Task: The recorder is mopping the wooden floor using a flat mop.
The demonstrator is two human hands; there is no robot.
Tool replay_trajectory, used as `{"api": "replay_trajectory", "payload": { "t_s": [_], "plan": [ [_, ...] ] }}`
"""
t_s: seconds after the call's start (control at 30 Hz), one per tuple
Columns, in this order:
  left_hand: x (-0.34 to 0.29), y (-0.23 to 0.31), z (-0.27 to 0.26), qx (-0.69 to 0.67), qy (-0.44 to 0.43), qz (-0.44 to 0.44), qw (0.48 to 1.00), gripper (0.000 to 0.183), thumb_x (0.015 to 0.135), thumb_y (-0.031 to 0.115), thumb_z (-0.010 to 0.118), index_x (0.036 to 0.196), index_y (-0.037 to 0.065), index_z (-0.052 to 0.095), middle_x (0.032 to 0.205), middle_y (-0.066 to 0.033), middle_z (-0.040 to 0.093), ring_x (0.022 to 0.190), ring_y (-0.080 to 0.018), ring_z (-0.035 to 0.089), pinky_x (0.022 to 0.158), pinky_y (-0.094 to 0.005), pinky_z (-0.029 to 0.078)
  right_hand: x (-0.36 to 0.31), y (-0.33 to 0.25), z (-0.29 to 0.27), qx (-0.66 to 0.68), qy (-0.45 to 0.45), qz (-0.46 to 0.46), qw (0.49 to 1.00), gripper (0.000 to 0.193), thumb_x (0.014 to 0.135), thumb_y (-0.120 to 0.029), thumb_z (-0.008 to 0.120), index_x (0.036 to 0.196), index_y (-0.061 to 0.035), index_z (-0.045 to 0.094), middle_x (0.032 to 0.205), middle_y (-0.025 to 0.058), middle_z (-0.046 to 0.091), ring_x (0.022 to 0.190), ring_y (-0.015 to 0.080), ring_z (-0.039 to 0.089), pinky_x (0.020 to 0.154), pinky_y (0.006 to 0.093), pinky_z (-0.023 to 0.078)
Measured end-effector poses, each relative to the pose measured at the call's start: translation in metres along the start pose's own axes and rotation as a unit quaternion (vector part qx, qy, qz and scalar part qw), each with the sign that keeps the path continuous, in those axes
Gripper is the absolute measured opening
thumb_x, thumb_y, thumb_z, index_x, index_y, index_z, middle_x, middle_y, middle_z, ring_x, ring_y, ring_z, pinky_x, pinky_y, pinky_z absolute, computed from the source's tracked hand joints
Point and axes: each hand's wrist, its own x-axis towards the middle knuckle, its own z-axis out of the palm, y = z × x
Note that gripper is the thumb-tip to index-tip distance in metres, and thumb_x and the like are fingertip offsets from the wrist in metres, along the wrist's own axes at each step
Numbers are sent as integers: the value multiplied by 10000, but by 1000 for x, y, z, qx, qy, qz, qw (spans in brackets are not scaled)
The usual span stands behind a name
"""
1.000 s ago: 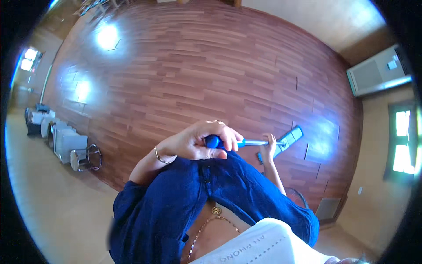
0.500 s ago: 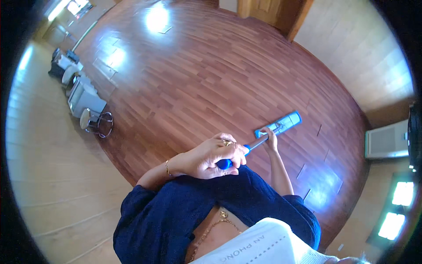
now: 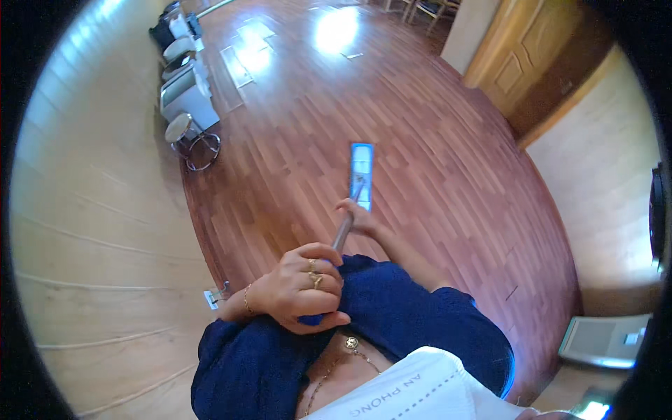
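Observation:
A flat mop (image 3: 362, 158) with a blue-edged rectangular head rests on the wood-look floor ahead of me. Its pole runs back toward my chest. My left hand (image 3: 302, 285), with gold rings and a bracelet, is wrapped round the blue grip at the pole's top end, and the grip's blue tip shows below the fingers. Lower down, my right hand (image 3: 360, 218) is closed round the grey pole, close above the mop head in the picture. The head's long side points away from me.
Along the left wall stand a round stool (image 3: 193, 140) with metal legs and a white cabinet-like unit (image 3: 189, 98). A wooden door (image 3: 539, 59) is at the far right. A pale boxy appliance (image 3: 605, 339) sits by the right wall. Chairs (image 3: 430, 12) show at the back.
The mop head has swung from the right to the middle and turned lengthwise away from me. Both hands moved left with the pole, the left one nearer my chest. My view has turned rightward.

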Motion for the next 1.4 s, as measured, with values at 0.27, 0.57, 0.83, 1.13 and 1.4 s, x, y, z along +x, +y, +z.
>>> {"api": "replay_trajectory", "payload": {
  "t_s": [0.27,0.57,0.83,1.13,1.4],
  "plan": [
    [-48,15,-29,142,89,-56,984,273,699,207,804,692,95,555,684,-33,633,660,-207,655,720,-408,515,88,-70,80,-51,-217,-85,971,289,772,-298,733,704,-68,573,701,124,570,676,310,573,600,411,434],
    [-86,-12,-36,167,140,-147,965,271,659,211,825,663,124,568,711,-7,648,739,-196,662,799,-401,470,120,-14,115,-101,-122,-94,983,126,757,-285,687,709,-202,605,806,-18,661,838,197,636,744,376,379],
    [-70,-89,-12,90,115,-165,975,215,702,197,808,747,133,608,808,-6,664,882,-191,663,898,-405,425,117,86,46,-24,19,-24,999,196,789,-146,633,628,-56,567,662,95,556,602,223,524,539,369,445],
    [11,-195,37,-105,-9,-106,989,185,804,229,739,839,116,598,912,-30,661,945,-222,628,940,-395,375,38,194,-111,170,208,168,948,270,797,-280,700,670,-70,585,685,134,585,630,316,567,574,433,438],
    [87,-279,111,-162,-147,-16,976,197,863,249,663,1000,132,587,1064,-37,621,1036,-191,570,968,-404,316,-66,191,-226,48,377,171,909,84,746,-107,660,707,-95,586,724,129,597,708,340,577,624,429,460]
  ]
}}
